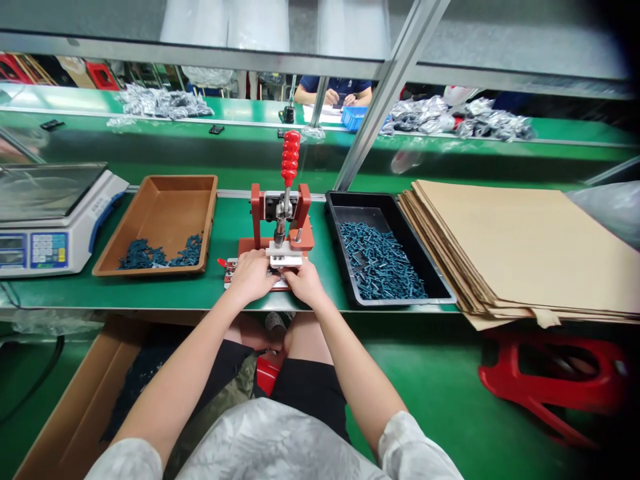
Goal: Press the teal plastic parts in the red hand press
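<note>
A toggle press [306, 230] with a red ribbed handle [291, 159] stands on the green bench in front of me, its handle pointing up. My left hand [251, 276] is at the left of its metal base, fingers bent and thumb turned inward. From the other side my right hand [305, 283] reaches in below the white pressing block [285, 255], thumb toward the middle. Both hands look closed at the fixture; whatever lies between the fingertips is too small and covered to name. A red-tipped lever [221, 263] sticks out left of the base.
Left are a brown tray [165, 190] of dark blue parts and a weighing scale [55, 220]. Right are a black tray [363, 203] of small blue pins and stacked cardboard sheets [540, 247]. A metal post [370, 120] rises behind; a person's hands [340, 99] show across the bench.
</note>
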`<action>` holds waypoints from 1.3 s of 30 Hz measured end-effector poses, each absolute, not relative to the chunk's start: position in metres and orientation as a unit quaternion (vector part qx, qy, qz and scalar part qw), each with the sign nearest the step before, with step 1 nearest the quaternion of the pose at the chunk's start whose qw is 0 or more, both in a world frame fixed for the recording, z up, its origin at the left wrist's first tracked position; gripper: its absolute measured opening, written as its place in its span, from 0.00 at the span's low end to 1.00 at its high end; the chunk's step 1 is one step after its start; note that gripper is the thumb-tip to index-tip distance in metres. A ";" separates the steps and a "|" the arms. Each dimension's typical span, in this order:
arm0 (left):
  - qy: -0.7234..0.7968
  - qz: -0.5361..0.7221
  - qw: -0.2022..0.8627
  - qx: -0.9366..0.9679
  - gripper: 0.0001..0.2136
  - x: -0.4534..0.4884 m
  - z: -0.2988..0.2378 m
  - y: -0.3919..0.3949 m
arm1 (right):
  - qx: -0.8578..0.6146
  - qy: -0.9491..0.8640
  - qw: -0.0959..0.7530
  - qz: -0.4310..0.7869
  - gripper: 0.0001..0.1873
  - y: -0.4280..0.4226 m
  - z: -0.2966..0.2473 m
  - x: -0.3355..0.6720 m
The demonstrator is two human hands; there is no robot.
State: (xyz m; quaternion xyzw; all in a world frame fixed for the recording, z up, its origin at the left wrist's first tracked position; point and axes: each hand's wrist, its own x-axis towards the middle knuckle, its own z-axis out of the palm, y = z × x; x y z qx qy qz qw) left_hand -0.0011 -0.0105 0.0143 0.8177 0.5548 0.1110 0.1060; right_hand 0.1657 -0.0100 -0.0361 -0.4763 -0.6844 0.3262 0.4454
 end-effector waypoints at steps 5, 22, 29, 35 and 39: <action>0.560 0.116 0.090 0.816 0.15 -0.001 0.012 -0.014 | -0.458 -0.728 0.427 0.279 0.14 -0.006 -0.036 0.172; 0.485 0.175 0.097 0.851 0.10 -0.013 0.003 -0.016 | -0.445 -0.727 0.448 0.269 0.13 -0.010 -0.045 0.172; 0.429 0.126 0.138 0.884 0.08 -0.024 0.018 -0.005 | -0.449 -0.729 0.434 0.279 0.08 -0.012 -0.044 0.172; 0.463 0.114 0.115 0.871 0.09 -0.020 0.018 -0.008 | -0.442 -0.711 0.465 0.288 0.11 -0.004 -0.042 0.173; 0.462 0.123 0.096 0.873 0.09 -0.018 0.015 -0.013 | -0.440 -0.718 0.450 0.298 0.10 -0.004 -0.041 0.176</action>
